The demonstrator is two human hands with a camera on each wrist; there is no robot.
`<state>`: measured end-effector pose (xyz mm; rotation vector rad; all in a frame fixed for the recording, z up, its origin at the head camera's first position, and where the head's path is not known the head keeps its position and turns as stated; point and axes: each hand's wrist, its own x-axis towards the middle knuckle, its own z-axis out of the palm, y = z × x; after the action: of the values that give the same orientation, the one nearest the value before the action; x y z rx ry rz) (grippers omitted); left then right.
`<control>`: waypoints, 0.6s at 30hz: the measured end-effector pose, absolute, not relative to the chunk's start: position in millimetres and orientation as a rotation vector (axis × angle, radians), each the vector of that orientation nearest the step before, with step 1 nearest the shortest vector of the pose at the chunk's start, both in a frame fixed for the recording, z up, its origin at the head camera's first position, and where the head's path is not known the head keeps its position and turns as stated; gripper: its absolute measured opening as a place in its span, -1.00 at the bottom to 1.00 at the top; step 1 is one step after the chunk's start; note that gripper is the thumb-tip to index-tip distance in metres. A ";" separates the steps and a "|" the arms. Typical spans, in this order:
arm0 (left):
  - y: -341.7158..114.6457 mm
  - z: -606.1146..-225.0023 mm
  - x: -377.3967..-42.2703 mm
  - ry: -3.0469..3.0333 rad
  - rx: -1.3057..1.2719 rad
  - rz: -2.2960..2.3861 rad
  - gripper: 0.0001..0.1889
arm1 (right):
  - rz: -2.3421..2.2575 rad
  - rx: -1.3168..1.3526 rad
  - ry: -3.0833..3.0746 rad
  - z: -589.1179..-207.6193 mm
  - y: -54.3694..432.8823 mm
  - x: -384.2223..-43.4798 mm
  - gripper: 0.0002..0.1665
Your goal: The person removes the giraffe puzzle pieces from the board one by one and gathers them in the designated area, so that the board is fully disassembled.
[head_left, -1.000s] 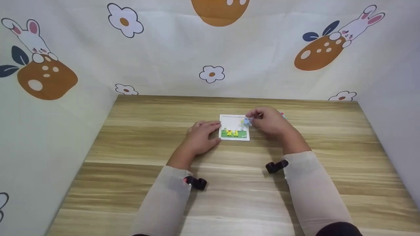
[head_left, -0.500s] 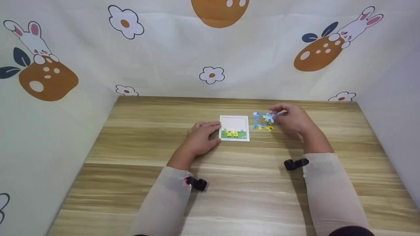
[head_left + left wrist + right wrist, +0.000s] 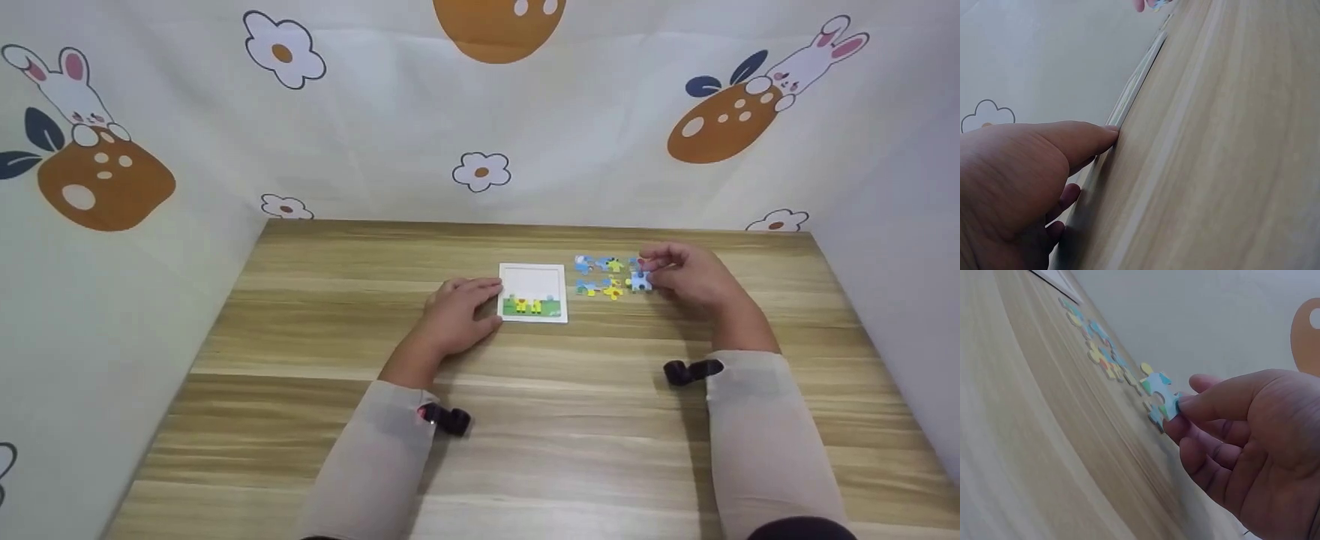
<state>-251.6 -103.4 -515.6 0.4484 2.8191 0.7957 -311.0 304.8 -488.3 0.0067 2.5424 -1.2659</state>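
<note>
Left hand [image 3: 460, 319]: fingers extended, touching the jigsaw tray [image 3: 534, 282]
Right hand [image 3: 694, 279]: pinches a pale-blue jigsaw piece [image 3: 639, 282]
Loose pieces [image 3: 613, 289]: on the table [image 3: 540, 450] beside the tray

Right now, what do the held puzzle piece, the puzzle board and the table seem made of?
Puzzle piece: probably printed cardboard or thin wood, matte; it looks flat and stiff.
Puzzle board: cardboard or wood, unclear which; smooth white border, thin edge.
Table: wood or laminate, by its streaked grain and slight sheen.
</note>
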 end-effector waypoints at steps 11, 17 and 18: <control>-102.4 -515.9 -252.9 2.817 0.430 0.772 -0.38 | -1.374 0.063 2.498 -496.5 315.9 -313.0 -0.40; -102.7 -515.6 -252.2 2.812 0.429 0.776 -0.38 | -1.337 0.122 2.504 -490.8 309.7 -310.7 -0.44; -102.8 -515.2 -252.0 2.811 0.430 0.778 -0.38 | -1.332 0.129 2.503 -490.0 308.7 -310.4 -0.44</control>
<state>-252.0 -102.8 -515.2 0.4298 2.8108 0.7775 -310.4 308.7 -490.0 0.1293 2.5026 -1.3322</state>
